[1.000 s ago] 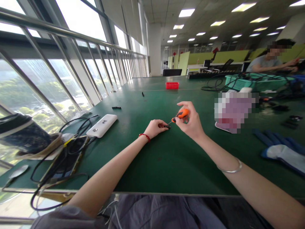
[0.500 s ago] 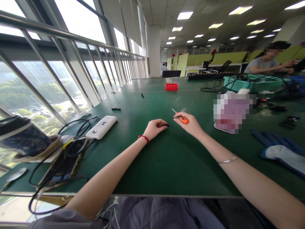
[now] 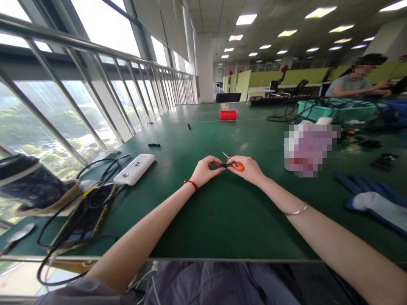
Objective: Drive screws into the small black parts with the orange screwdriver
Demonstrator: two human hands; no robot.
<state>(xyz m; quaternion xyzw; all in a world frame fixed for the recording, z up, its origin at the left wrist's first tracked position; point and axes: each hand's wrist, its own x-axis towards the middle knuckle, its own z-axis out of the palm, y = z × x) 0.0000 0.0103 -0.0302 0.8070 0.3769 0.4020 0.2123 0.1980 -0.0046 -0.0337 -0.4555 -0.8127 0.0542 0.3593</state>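
Compared with the frame half a second earlier, the right hand [image 3: 249, 170] is farther left, bringing the orange-and-black screwdriver [image 3: 238, 166] with it; the gap between the two hands is gone, while the left hand [image 3: 203, 170] is in nearly the same spot. The left thumb and fingertips are clamped on a small black part [image 3: 224, 165], just above the table [image 3: 216, 233], its free end pointing toward the right hand. The right fingers are curled around the screwdriver handle, and their tips appear to touch that end of the part; whether they also grip it cannot be told. The screwdriver's thin shaft sticks out past the right fingers, angled away and to the left, its tip clear of the part.

To the left of the left fingers lies a white power bank [image 3: 135, 169], and beyond it a short black strip [image 3: 154, 145]. Farther off, ahead of the left fingers, lies a tiny black piece [image 3: 189, 126]. A red box [image 3: 228, 115] stands straight ahead of both sets of fingers, well apart from them. To the right of the right fingers is a blue-and-white glove [image 3: 378, 204]; beyond it, far ahead and right, are a green basket [image 3: 343, 111] and a co-worker [image 3: 345, 86], seated with both forearms forward.
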